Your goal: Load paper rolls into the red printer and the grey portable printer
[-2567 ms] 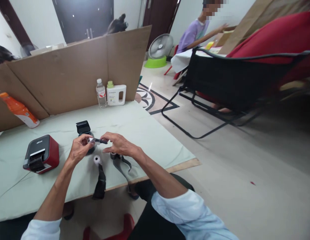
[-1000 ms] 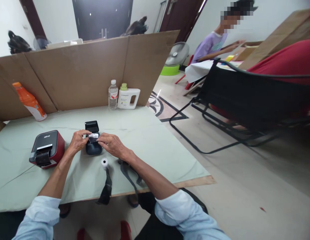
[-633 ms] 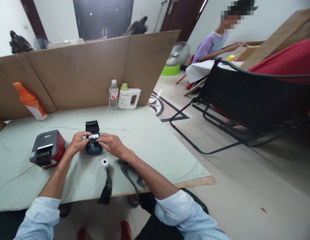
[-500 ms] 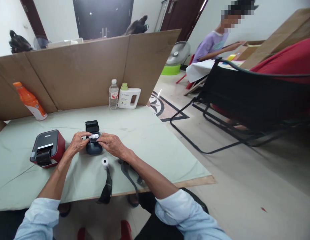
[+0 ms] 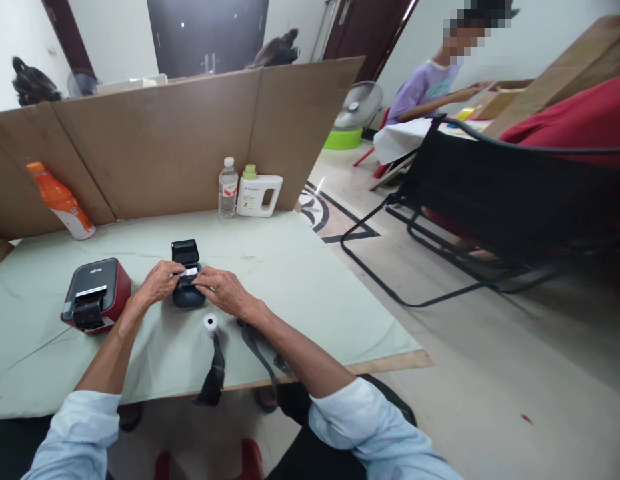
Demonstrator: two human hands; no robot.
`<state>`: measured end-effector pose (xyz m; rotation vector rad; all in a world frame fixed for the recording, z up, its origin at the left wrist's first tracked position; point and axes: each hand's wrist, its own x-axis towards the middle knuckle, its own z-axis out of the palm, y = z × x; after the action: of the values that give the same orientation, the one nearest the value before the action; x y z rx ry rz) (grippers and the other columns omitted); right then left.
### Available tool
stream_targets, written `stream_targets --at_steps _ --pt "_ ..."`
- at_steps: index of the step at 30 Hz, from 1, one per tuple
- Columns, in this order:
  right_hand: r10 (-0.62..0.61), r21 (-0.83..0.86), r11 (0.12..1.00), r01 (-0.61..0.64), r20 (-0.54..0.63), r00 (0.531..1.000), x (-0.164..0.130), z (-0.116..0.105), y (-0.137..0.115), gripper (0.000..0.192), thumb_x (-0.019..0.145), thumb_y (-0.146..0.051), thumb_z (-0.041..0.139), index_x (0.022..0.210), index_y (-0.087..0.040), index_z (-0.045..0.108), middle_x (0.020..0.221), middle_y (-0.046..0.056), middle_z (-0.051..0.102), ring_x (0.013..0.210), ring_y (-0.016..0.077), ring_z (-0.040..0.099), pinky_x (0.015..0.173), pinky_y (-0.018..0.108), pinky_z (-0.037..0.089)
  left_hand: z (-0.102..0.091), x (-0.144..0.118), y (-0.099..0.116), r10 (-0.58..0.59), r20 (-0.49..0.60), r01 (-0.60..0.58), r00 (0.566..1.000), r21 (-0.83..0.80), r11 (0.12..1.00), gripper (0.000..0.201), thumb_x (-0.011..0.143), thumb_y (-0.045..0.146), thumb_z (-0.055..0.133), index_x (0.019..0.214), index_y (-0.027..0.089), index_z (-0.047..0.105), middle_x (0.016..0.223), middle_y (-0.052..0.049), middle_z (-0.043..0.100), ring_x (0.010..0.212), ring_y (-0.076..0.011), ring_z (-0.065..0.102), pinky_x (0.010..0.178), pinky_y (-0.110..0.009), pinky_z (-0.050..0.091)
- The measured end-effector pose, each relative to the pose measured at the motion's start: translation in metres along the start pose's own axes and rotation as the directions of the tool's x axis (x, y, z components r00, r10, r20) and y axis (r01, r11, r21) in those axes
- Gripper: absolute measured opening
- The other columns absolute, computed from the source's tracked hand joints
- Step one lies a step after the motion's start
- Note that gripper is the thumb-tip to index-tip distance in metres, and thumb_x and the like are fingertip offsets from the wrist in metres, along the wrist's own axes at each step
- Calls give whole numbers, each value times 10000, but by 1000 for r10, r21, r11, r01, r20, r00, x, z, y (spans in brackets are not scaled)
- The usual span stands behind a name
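Pinching a paper roll (image 5: pixel 188 273) over small printer (image 5: pixel 186 293) (lid up), both hands (image 5: pixel 190 283), table edge (image 5: pixel 310 377) near.

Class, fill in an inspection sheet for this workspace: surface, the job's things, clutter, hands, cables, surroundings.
Surface: pale green cloth-covered table, creased.
Job's things: small dark handheld printer with its lid up, a white paper roll at its opening.
Clutter: white paper roll with dark strip; red and black printer; orange bottle; clear water bottle; white jug.
Hands: left hand and right hand both pinch the roll at the printer.
Cables: nothing seen.
Surroundings: cardboard screen; black folding chair; a person at another table.
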<state>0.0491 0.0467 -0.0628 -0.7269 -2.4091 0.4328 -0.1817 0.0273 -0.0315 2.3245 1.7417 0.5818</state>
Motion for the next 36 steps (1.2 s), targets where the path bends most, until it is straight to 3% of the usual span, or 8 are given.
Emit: stream_targets --at_steps 8,16,19,21,23,25,31,36 --pt "10 -29 1000 -10 16 1000 0 3 0 238 1014 -168 606 1150 -251 783 1131 61 735 987 176 706 857 276 518 -1 -6 17 172 -17 -172 985 7 985 372 868 128 499 1029 228 819 1134 -73 791 1159 -255 669 1117 -449 505" --pt "31 -47 998 -29 39 999 0 3 -2 225 1022 -181 598 1115 -255 790 1165 60 714 1002 167 688 845 266 506 7 -9 14 105 41 -105 994 7 994 338 869 183 508 985 250 818 1173 -57 777 1224 -280 630 1127 -467 493" --pt "29 -36 999 -27 36 999 -1 3 -2 231 1022 -182 599 1130 -255 789 1176 62 716 1009 172 692 849 270 510 5 -4 2 -45 -118 29 992 -135 990 334 826 156 522 989 230 804 1150 -72 769 1203 -276 641 1153 -460 470" --pt "29 -32 999 -28 38 999 -1 2 -3 230 1020 -183 603 1135 -255 789 1183 62 719 1006 175 696 842 272 512 4 3 -8 -255 -238 179 937 -298 938 344 778 150 567 1036 201 789 1197 -97 746 1211 -291 641 1173 -480 446" --pt "32 -40 999 -30 45 998 -1 1 -5 228 1018 -181 607 1134 -253 789 1193 62 722 1004 178 699 833 273 512 5 14 -18 -426 -259 287 867 -440 851 427 740 163 619 1144 166 757 1256 -136 720 1201 -318 654 1148 -515 465" --pt "32 -55 998 -29 55 998 -1 0 -6 222 1018 -181 607 1126 -245 790 1200 62 724 1008 180 701 827 274 508 9 26 -25 -484 -218 321 848 -515 795 541 725 181 656 1262 131 703 1273 -177 713 1149 -330 687 1057 -528 532" --pt "27 -86 996 -21 68 997 -1 -2 -7 216 1015 -181 613 1114 -250 792 1204 58 714 961 164 692 789 265 491 17 40 -27 -445 -176 239 878 -644 727 633 758 259 695 1369 103 642 1240 -169 738 1115 -279 709 929 -419 602" --pt "30 -104 994 -24 61 998 -2 -1 -8 200 1010 -193 624 1100 -247 794 1164 58 703 954 160 673 760 255 461 11 14 -22 -172 -271 1 947 -532 846 344 804 331 707 1103 186 796 1236 -126 747 1164 -279 684 916 -394 607"
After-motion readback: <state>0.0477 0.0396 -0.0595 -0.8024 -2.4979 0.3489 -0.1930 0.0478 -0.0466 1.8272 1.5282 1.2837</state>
